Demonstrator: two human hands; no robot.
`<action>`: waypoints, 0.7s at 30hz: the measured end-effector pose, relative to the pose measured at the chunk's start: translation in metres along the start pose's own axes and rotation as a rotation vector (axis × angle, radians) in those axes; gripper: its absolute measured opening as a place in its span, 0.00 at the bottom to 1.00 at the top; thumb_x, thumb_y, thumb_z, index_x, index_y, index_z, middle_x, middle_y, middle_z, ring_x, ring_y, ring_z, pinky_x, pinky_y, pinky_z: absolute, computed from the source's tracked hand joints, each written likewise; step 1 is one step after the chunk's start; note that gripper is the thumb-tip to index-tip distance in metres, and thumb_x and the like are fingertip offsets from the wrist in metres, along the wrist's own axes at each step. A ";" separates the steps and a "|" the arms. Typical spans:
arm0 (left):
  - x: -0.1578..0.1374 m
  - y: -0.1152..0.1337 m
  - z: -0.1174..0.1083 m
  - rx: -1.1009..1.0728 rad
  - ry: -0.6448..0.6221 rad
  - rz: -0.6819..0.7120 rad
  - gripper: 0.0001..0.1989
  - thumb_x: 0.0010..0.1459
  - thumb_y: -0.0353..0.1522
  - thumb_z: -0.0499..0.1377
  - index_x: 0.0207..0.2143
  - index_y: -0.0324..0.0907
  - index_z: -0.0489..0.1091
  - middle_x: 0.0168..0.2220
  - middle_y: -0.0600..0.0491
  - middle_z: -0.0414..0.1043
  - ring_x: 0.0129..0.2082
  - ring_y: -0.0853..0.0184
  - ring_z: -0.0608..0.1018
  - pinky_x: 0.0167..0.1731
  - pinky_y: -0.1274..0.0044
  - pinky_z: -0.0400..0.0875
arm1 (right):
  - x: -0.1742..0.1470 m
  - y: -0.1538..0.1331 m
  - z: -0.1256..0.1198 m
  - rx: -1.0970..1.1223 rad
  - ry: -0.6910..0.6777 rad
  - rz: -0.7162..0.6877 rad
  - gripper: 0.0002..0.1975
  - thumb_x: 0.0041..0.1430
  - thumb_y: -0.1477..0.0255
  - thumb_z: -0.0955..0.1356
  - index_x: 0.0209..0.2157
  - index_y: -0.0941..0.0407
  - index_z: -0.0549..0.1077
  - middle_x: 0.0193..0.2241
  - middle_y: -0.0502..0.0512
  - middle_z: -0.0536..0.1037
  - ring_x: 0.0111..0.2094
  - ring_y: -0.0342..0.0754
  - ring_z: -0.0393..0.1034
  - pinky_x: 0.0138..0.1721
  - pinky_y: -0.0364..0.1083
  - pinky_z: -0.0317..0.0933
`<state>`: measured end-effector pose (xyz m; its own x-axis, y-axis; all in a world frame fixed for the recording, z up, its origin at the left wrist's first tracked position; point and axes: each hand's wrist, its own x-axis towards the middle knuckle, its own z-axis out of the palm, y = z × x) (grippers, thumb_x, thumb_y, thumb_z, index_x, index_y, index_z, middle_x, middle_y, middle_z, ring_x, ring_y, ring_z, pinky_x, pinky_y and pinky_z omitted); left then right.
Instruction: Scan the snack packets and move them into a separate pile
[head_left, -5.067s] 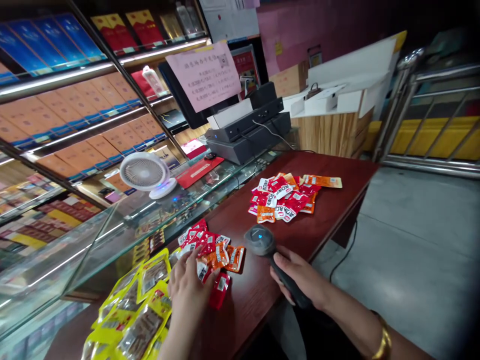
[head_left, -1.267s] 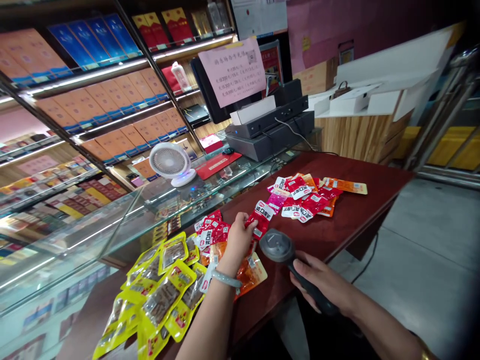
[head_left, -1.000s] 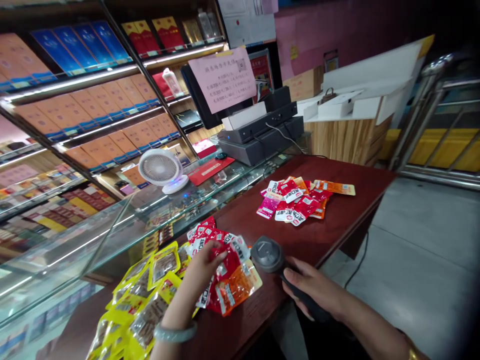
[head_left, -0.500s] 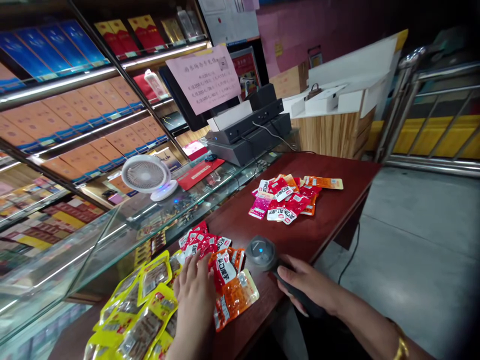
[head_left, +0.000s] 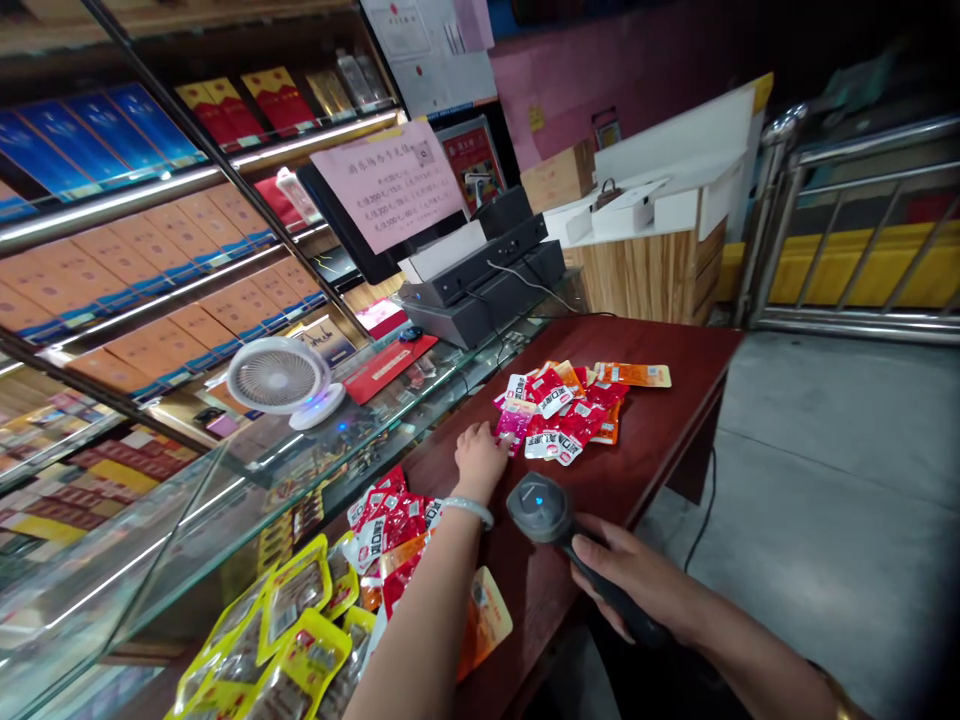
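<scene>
My right hand [head_left: 628, 570] is wrapped round the handle of a black barcode scanner [head_left: 538, 508], its head showing a small blue light over the table. My left hand [head_left: 482, 462], with a pale bangle at the wrist, stretches forward with fingers loosely apart at the edge of a magenta snack packet [head_left: 513, 426]. That packet lies at the near left side of a pile of red, white and orange snack packets [head_left: 577, 425]. Under my left forearm a second heap of red packets [head_left: 390, 520] is partly hidden, with an orange packet [head_left: 486, 620] beside it. Yellow-edged snack packets [head_left: 300, 590] lie at the near left.
The dark red table [head_left: 675, 400] adjoins a glass display counter [head_left: 232, 470]. On the counter stand a white fan [head_left: 281, 377], a red folder [head_left: 390, 370] and a monitor with a pink handwritten sheet [head_left: 390, 185]. Metal railings [head_left: 862, 240] stand at right; stocked shelves fill the left.
My left hand has moved from the near heap of packets forward and right to the far pile. The scanner stays in my right hand, shifted slightly. The view has tilted a little.
</scene>
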<state>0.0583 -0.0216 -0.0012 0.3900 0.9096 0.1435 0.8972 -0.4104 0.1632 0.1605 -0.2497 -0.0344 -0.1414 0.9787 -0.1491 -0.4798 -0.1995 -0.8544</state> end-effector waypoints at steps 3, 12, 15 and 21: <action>0.011 0.007 0.008 -0.002 -0.030 -0.046 0.29 0.55 0.48 0.60 0.54 0.41 0.69 0.58 0.39 0.66 0.58 0.50 0.67 0.53 0.64 0.62 | -0.001 -0.001 -0.006 0.009 0.029 -0.005 0.30 0.57 0.47 0.66 0.51 0.56 0.64 0.19 0.40 0.66 0.10 0.34 0.56 0.11 0.35 0.51; -0.031 0.001 -0.014 -0.106 -0.048 0.053 0.26 0.54 0.38 0.63 0.52 0.42 0.58 0.40 0.47 0.76 0.40 0.59 0.79 0.40 0.73 0.65 | 0.003 -0.015 -0.009 0.081 0.120 -0.076 0.26 0.57 0.48 0.67 0.44 0.55 0.64 0.18 0.39 0.65 0.10 0.35 0.56 0.10 0.35 0.54; -0.059 -0.006 -0.027 -0.148 -0.027 0.073 0.25 0.55 0.36 0.63 0.51 0.44 0.57 0.41 0.48 0.75 0.40 0.60 0.79 0.37 0.75 0.64 | 0.004 -0.015 -0.005 0.106 0.142 -0.127 0.24 0.58 0.49 0.66 0.43 0.55 0.65 0.18 0.40 0.66 0.10 0.35 0.56 0.10 0.36 0.54; -0.100 -0.020 -0.040 -0.158 -0.048 0.044 0.22 0.54 0.37 0.63 0.49 0.45 0.60 0.37 0.51 0.75 0.37 0.59 0.79 0.36 0.74 0.65 | 0.003 -0.017 0.010 0.164 0.083 -0.128 0.23 0.60 0.51 0.66 0.46 0.55 0.66 0.19 0.41 0.66 0.11 0.35 0.56 0.11 0.36 0.52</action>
<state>-0.0069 -0.1066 0.0206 0.4411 0.8910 0.1077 0.8367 -0.4517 0.3098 0.1599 -0.2442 -0.0156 -0.0017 0.9959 -0.0906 -0.6248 -0.0719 -0.7775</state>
